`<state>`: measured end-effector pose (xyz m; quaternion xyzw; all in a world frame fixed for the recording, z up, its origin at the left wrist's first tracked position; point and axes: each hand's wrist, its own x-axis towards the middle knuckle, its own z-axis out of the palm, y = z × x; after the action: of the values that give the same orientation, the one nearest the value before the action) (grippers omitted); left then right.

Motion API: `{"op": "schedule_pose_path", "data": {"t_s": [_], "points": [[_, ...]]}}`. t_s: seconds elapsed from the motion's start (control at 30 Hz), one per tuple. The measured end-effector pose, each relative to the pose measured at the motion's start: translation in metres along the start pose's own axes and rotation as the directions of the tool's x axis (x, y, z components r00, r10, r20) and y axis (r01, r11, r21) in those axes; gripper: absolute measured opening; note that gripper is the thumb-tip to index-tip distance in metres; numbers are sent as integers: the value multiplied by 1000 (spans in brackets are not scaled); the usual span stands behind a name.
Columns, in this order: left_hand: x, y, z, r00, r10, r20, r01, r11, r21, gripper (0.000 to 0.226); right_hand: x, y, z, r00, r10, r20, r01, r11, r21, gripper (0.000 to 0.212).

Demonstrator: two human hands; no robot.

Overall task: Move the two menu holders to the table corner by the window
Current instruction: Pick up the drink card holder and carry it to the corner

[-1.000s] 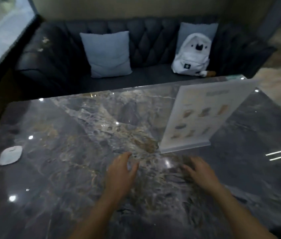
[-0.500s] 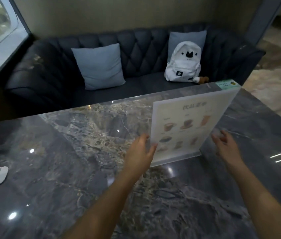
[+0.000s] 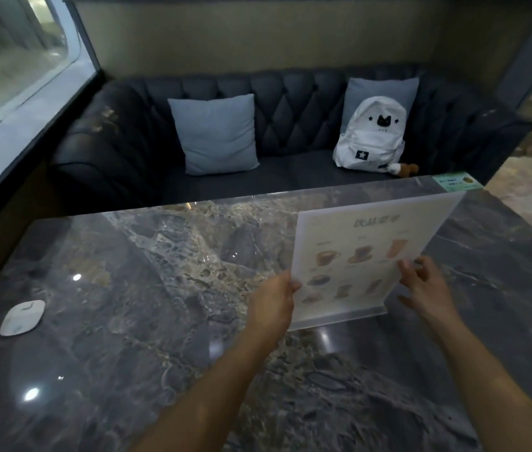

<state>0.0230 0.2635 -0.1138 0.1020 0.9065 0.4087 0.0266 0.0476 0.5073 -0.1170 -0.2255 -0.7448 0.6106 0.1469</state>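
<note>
One menu holder (image 3: pixel 365 256) is in view, a clear acrylic stand with a drinks sheet, upright on the dark marble table (image 3: pixel 147 288) right of centre. My left hand (image 3: pixel 274 301) grips its left edge, thumb on the front face. My right hand (image 3: pixel 427 288) is at its right edge with fingers spread, one fingertip resting on the front; no firm hold shows. The base of the holder sits on the tabletop. No second holder is visible. The window (image 3: pixel 13 60) runs along the left, by the table's far left corner (image 3: pixel 42 223).
A small white flat object (image 3: pixel 21 318) lies near the table's left edge. A green label (image 3: pixel 457 184) sits at the far right corner. Behind the table, a dark sofa (image 3: pixel 290 102) holds two grey cushions and a white backpack (image 3: pixel 372 138).
Both hands rose from the tabletop and reached forward to the holder. The left hand has closed on its left edge, and the right hand has come against its right edge.
</note>
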Motion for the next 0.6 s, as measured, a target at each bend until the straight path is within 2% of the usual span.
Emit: {"op": "schedule_pose_path", "data": {"t_s": [0.07, 0.23, 0.37, 0.6], "points": [[-4, -10, -10, 999, -25, -27, 25, 1000, -3, 22, -1, -3, 14, 1000, -17, 23, 16, 1000, 14, 6], [-18, -35, -50, 987, -35, -156, 33, 999, -14, 18, -3, -18, 62, 991, -66, 120, 63, 998, 30, 7], [-31, -59, -89, 964, -117, -238, 115, 993, -19, 20, -12, -36, 116, 968, -85, 238, 67, 994, 86, 8], [-65, -111, -162, 902, -197, -385, 230, 972, 41, 20, -37, -61, 220, 905, -139, 402, 125, 990, 60, 15]]}}
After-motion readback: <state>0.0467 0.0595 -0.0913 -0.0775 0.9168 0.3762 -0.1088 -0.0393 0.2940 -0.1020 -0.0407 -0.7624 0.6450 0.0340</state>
